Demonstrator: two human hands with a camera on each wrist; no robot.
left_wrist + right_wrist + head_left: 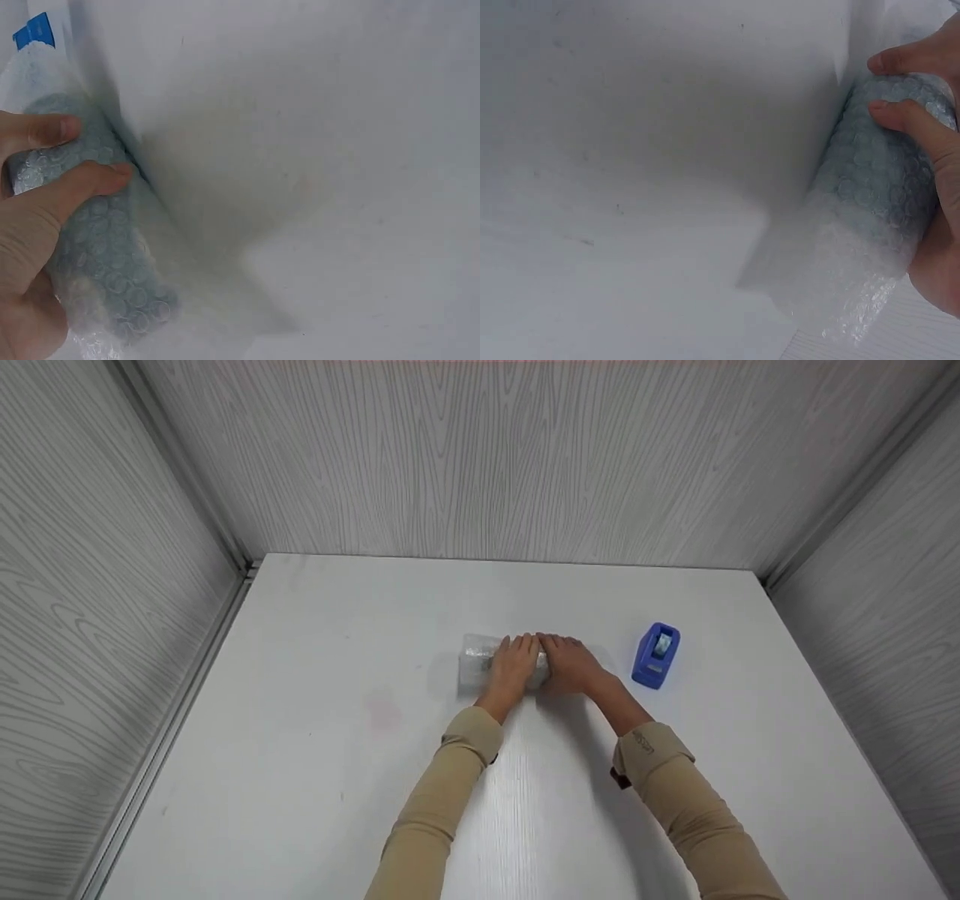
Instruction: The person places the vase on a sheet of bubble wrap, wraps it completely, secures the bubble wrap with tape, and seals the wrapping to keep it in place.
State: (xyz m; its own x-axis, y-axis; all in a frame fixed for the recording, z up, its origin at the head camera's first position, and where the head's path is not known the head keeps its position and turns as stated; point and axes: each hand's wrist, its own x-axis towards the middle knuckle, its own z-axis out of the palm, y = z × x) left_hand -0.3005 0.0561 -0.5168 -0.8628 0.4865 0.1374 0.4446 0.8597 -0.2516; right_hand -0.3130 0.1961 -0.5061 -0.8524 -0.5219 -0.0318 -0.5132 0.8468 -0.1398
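Note:
A roll of clear bubble wrap (475,660) lies crosswise on the white table, wound around something whose kind the wrap hides. My left hand (512,669) grips it near its middle, fingers over the top. Close beside it, my right hand (572,666) grips the right part. In the left wrist view, both thumbs press the near side of the bubble wrap (112,247), the left thumb (94,180) lower in the picture. The right wrist view shows the right thumb (911,120) on the bubbles and a loose wrap end spreading out flat.
A blue tape dispenser (656,655) stands on the table to the right of my right hand, apart from it. Grey wood-grain panels (480,465) enclose the white table (315,780) at the back and on both sides.

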